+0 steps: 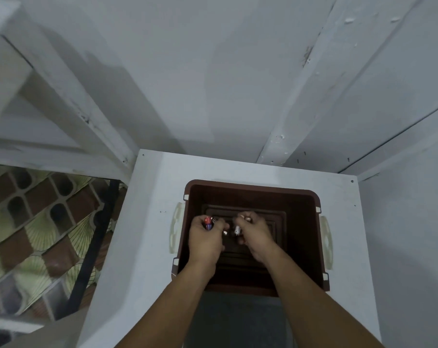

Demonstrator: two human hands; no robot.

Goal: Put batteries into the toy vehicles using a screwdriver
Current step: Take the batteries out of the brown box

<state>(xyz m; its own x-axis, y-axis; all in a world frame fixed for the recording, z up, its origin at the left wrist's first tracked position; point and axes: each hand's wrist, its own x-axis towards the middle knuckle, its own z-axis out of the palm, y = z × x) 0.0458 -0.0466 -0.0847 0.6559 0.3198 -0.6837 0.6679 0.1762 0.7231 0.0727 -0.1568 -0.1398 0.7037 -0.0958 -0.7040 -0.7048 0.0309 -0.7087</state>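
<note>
Two bare hands reach down into a brown plastic bin (250,186) that stands on a white table (142,234). The left hand (205,239) has its fingers curled round a small bunch of batteries (208,223), red and blue in colour, gripped at the far side of the fist with their ends poking out past the knuckles. The right hand (255,234), just beside it and to the right, is also closed, and pinches a small white piece (237,230) between thumb and fingers. That piece is too small and too blurred to say what it is. Both hands hover over the ridged floor of the bin, near its middle, with the forearms coming in over the near rim. A cream handle (175,229) hangs on the bin's left wall, and another cream handle (327,242) on its right wall. Beyond the table rises a white wall (187,84). Left of the table lies a patterned fabric (37,222) in brown and green, crossed by a black bar (94,244).
</note>
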